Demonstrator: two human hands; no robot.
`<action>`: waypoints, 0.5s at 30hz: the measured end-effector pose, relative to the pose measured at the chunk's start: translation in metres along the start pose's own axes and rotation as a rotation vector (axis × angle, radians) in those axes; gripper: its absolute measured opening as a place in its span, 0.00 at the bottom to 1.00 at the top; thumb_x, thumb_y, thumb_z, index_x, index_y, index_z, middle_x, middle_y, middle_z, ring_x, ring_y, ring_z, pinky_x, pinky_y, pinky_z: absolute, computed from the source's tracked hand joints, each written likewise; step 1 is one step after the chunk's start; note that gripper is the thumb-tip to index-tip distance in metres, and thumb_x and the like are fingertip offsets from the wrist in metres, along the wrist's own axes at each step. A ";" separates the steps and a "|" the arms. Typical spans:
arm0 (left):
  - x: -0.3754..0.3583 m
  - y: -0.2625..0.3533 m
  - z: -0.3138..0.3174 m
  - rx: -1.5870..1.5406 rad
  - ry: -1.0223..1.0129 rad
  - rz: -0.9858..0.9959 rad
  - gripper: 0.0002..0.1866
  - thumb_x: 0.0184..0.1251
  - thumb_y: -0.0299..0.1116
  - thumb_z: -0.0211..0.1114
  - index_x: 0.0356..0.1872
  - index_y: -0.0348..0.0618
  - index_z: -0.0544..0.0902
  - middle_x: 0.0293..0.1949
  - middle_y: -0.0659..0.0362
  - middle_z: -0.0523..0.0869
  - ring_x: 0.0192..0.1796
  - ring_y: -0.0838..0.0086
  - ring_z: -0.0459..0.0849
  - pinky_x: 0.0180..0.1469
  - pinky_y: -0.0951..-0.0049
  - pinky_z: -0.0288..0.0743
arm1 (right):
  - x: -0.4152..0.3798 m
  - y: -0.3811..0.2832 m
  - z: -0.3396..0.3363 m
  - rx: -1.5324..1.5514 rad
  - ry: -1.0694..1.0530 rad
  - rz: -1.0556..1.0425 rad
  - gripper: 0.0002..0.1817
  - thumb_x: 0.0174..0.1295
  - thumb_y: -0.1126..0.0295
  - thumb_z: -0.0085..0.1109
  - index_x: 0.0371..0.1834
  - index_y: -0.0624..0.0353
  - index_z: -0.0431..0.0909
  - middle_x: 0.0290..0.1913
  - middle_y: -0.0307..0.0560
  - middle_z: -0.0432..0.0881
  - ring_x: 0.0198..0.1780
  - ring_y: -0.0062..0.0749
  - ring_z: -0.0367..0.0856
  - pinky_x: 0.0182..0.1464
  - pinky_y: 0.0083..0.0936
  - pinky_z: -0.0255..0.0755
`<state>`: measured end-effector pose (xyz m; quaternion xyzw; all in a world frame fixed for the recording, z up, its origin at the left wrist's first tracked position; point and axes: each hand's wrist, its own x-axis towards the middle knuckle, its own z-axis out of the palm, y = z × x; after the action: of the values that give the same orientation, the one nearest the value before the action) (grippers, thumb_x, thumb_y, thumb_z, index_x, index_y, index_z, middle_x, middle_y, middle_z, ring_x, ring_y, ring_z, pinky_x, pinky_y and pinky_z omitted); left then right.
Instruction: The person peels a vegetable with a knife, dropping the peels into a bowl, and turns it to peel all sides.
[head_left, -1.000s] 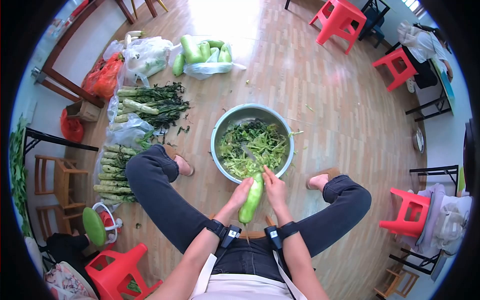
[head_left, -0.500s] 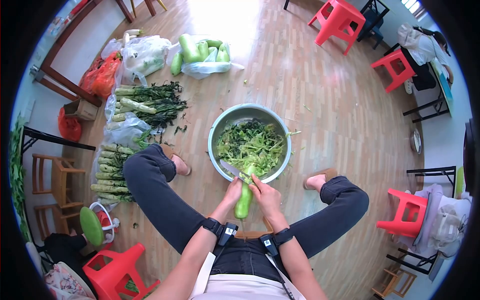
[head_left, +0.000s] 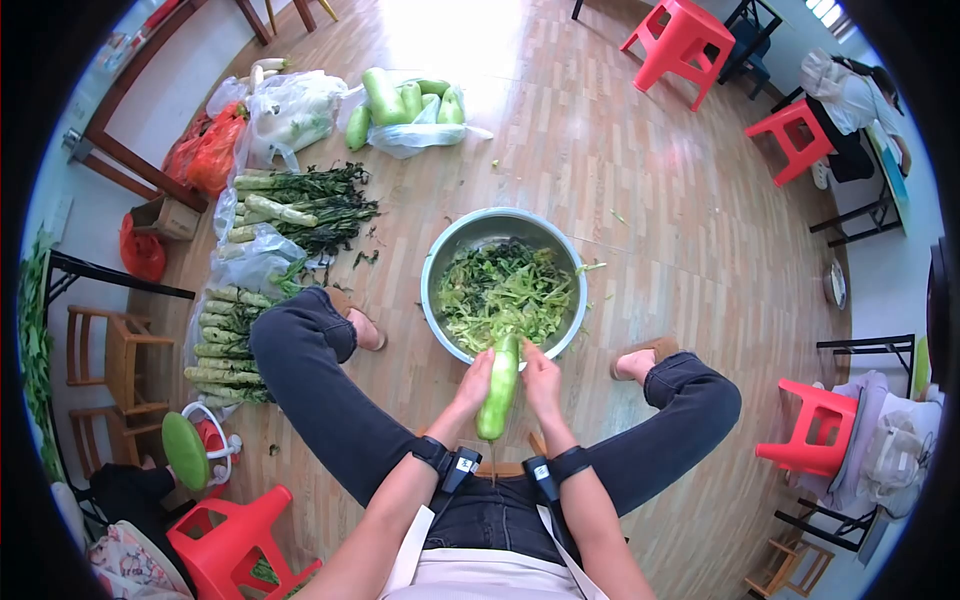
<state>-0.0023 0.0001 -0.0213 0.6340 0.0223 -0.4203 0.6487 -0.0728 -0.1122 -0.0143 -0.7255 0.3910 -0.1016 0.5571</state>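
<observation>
A long light green gourd point(head_left: 499, 395) slants over the near rim of the metal basin point(head_left: 437, 323), its upper end above the basin. My left hand point(head_left: 478, 383) is closed around the gourd's left side. On the other side my right hand point(head_left: 541, 378) is closed close to the gourd's upper part. It held a knife in the earlier frame; now the blade is hardly visible, apparently edge-on or behind the gourd. Shredded green peelings and leaves point(head_left: 510, 290) fill much of the basin.
Stem lettuce point(head_left: 230, 350) lies in rows at left, with more leafy stalks point(head_left: 290, 208) above. A plastic bag of gourds point(head_left: 410, 135) stands ahead. Red stools point(head_left: 680, 45) and wooden chairs point(head_left: 135, 355) surround the area. A person point(head_left: 850, 105) sits at a table far right.
The knife blade, lying across the gourd before, no longer shows. My right hand has shifted slightly right, and my left hand now covers more of the gourd's upper left side.
</observation>
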 end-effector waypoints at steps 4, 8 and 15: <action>0.008 -0.009 -0.006 -0.164 0.016 -0.059 0.25 0.71 0.50 0.40 0.51 0.38 0.70 0.41 0.57 0.78 0.40 0.75 0.77 0.44 0.75 0.71 | 0.000 -0.026 -0.017 0.371 -0.062 0.232 0.20 0.67 0.62 0.46 0.61 0.53 0.68 0.15 0.27 0.63 0.17 0.09 0.59 0.18 0.10 0.52; 0.001 0.018 -0.003 -0.345 -0.021 -0.202 0.27 0.69 0.56 0.41 0.49 0.41 0.73 0.36 0.59 0.80 0.34 0.76 0.80 0.36 0.75 0.75 | -0.016 -0.031 -0.016 -0.002 -0.094 -0.011 0.19 0.65 0.61 0.48 0.60 0.45 0.70 0.15 0.32 0.66 0.17 0.15 0.64 0.21 0.17 0.59; 0.003 0.011 -0.011 -0.355 0.031 -0.292 0.26 0.67 0.57 0.43 0.45 0.43 0.75 0.30 0.62 0.79 0.28 0.77 0.78 0.30 0.75 0.74 | -0.027 -0.052 -0.015 -0.469 -0.084 -0.317 0.20 0.60 0.57 0.54 0.56 0.34 0.72 0.22 0.43 0.77 0.23 0.32 0.77 0.27 0.28 0.70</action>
<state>0.0115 0.0061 -0.0165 0.5063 0.1975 -0.4892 0.6821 -0.0766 -0.1008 0.0452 -0.8904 0.2619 -0.0640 0.3668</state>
